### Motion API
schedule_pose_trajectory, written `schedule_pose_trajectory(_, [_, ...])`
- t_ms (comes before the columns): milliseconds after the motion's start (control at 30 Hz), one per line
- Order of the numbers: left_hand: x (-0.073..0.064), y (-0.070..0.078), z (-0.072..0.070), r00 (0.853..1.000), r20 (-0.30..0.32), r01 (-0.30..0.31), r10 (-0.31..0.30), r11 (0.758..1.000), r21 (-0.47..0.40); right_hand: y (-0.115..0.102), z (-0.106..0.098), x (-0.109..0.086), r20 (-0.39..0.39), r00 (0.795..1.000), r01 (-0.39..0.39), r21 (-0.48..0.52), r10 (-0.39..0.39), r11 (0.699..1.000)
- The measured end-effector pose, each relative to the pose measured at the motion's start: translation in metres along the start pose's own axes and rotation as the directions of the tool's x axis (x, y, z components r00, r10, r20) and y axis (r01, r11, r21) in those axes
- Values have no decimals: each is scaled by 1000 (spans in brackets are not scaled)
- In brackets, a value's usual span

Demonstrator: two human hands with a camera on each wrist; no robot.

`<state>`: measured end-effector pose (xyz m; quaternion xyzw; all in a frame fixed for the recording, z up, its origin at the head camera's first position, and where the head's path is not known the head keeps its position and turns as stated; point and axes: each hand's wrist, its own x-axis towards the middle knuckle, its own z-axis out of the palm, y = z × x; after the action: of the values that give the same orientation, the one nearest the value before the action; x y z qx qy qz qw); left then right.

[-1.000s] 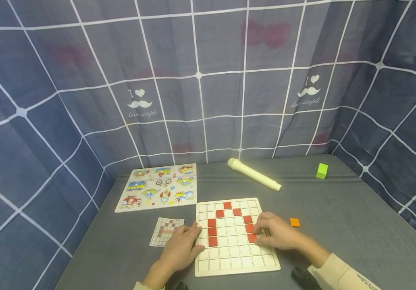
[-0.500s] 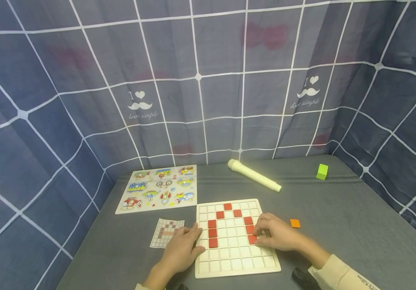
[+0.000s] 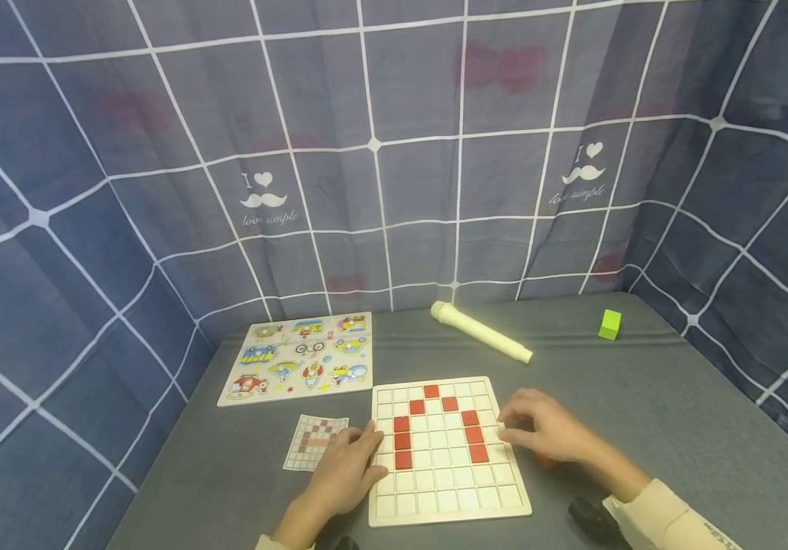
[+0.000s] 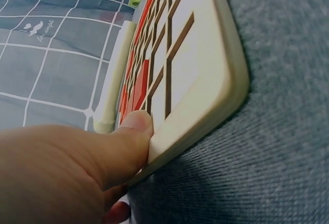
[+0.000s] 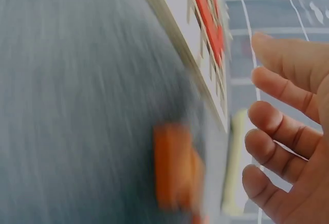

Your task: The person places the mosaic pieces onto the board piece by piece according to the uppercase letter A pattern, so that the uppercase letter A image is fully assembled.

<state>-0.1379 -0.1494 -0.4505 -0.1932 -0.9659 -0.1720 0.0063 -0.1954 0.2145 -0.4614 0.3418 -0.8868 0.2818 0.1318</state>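
A pale wooden grid board [image 3: 449,516] lies flat, with several red square tiles [image 3: 402,441] set in its cells in an arch shape. My left hand [image 3: 346,467] rests at the board's left edge; in the left wrist view its thumb [image 4: 123,142] presses on the rim. My right hand [image 3: 552,429] is just off the board's right edge, fingers apart and loosely bent, with nothing in them. Blurred orange pieces [image 5: 173,167] lie on the table below it, mostly hidden by the hand in the head view.
A small pattern card [image 3: 308,443] lies left of the board, partly under my left hand. Behind are a vehicle puzzle board [image 3: 298,355], a pale yellow microphone-shaped stick [image 3: 483,332] and a green cube [image 3: 610,325]. A blue curtain [image 3: 414,183] surrounds the table.
My right hand has come off the red tiles at the right of the board and moved right, over the orange tile. My left hand has stayed in place.
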Motion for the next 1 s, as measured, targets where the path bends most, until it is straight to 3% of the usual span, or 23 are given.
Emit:
schedule_pose_trajectory(267, [2, 1, -3, 1000, 18, 1, -1, 1000, -25, 31, -40, -32, -78, 982, -175, -25, 173, 984])
schedule_pose_trajectory(400, [3, 0, -3, 1000, 28, 1, 0, 999, -32, 41, -50, -43, -35, 972, -233, -56, 232, 971])
schedule_pose_trajectory(633, [3, -3, -2, 1000, 22, -13, 14, 1000, -27, 45, -50, -49, 79, 951, -295, -57, 298, 954])
schedule_pose_trajectory(1000, [1, -4, 0, 1000, 3, -10, 10, 999, -33, 45, -44, -50, 48, 951, -301, -88, 306, 949])
